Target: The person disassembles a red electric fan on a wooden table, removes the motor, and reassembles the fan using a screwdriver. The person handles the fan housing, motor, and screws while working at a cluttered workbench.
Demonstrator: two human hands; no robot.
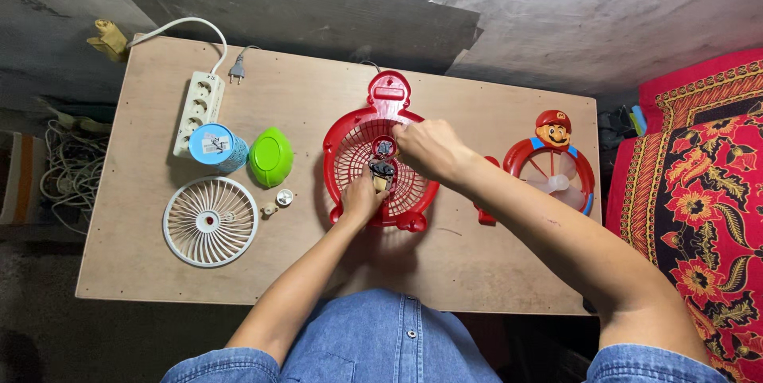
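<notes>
At table (477, 272) centre lies the red grille (354, 156) — light, brittle plastic (grip its rim). Left hand (362, 196) pinches the motor (382, 170); right hand (429, 148) closes on its top — hands close together.

Table (477, 272): matt, unvarnished plywood with faint grain. Red fan housing (358, 148), centre: glossy moulded plastic grille. White fan guard (211, 221), at 9 o'clock: smooth matt plastic. Green oval cover (271, 156): shiny plastic. Power strip (199, 109), at 10 o'clock: dull white plastic. Bedspread (699, 168), at 3 o'clock: patterned woven cloth. Wall (556, 9), at 12 o'clock: rough grey plaster. Shirt (381, 343), at 6 o'clock: blue denim.
</notes>
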